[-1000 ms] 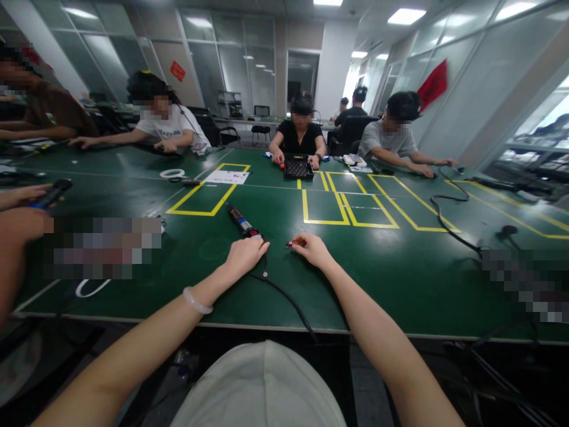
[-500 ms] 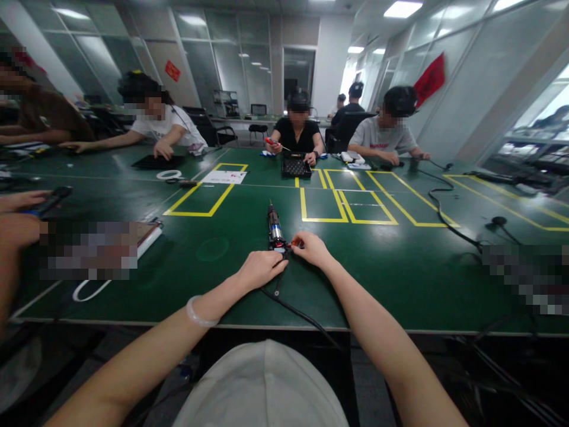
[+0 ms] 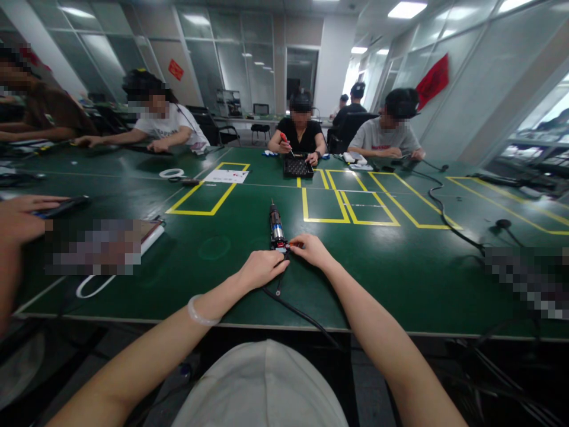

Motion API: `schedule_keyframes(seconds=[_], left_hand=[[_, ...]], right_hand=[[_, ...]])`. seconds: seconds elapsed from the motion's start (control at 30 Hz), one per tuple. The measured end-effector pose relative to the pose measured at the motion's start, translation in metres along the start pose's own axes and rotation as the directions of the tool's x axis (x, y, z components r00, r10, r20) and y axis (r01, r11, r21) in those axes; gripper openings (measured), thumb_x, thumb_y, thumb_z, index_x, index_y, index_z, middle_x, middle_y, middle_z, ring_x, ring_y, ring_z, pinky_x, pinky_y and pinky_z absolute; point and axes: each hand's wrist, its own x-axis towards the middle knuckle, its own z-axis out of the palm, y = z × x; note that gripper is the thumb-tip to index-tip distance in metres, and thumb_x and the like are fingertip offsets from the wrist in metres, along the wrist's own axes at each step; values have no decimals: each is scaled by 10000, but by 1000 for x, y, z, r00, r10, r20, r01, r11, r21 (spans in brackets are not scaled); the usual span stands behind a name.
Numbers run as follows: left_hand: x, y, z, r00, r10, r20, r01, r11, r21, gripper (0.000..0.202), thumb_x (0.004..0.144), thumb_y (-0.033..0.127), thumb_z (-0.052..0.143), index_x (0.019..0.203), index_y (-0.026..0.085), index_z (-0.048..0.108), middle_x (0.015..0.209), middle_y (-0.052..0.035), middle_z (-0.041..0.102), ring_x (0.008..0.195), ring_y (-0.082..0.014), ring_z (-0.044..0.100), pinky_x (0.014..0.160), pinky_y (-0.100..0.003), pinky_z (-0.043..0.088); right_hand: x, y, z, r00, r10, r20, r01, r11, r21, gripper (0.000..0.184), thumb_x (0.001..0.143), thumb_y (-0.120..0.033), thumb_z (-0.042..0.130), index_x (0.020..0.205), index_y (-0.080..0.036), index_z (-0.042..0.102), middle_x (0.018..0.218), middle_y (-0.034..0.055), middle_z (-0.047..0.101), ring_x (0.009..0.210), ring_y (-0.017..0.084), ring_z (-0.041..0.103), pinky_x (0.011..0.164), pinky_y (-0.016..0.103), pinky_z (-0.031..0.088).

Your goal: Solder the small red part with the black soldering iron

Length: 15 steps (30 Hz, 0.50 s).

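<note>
An electric screwdriver lies on the green table, its thin bit pointing away from me and its bare silver and blue motor section showing. My left hand is closed round its rear end, with the thumb and fingers pressed together there. At the right side of that same end, my right hand is closed in a pinch. Something small and orange-red shows at its fingertips, too small to name. A black cable runs from under my left hand toward the table's front edge. My fingers hide the rear parts.
Yellow tape outlines mark the table ahead. A co-worker opposite holds a red-handled tool over a black tray. A white sheet lies left of centre. At the left, another person's hand rests near a dark object.
My hands stay at the screwdriver's rear end, with hardly any motion. Opposite, the co-worker's red-handled tool has tipped more upright over the tray. The view has shifted slightly.
</note>
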Motion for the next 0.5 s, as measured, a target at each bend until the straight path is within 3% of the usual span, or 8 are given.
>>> schedule_keyframes(seconds=[0.3,0.5], left_hand=[[-1,2,-3,1000,-23,3,23,1000,-15,368,982,408,400,785,192,622,857,-52,708,790,-172,657,665,-252,453],[-1,2,-2,1000,-30,-1,30,999,-28,363,977,412,410,776,194,619,849,-56,705,777,-175,654,666,-257,455]], right_hand=[[-2,-3,-2,996,64,-57,-50,976,214,160,818,-169,617,957,-148,693,794,23,695,705,135,609,691,244,450],[-3,-3,-3,996,61,-68,-43,968,247,142,789,-138,584,877,-163,692,762,7,690,680,128,590,668,232,433]])
